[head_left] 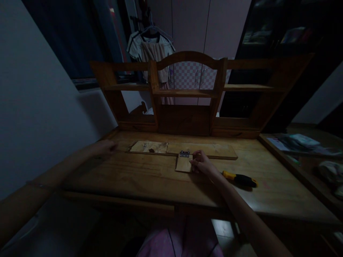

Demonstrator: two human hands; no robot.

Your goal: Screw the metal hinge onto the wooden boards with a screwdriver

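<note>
Just right of the metal hinge (184, 154), the right hand (200, 162) is curled nearly closed, hold unclear; the blurred left hand (105, 147), farther off, is unreadable.

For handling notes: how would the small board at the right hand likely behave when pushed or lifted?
The small board looks like thin wood, so it is probably stiff and light. A metal hinge spans its edge and the long board; if fastened to both, the small board might swing when lifted. Lying flat, it seems unlikely to roll.
</note>
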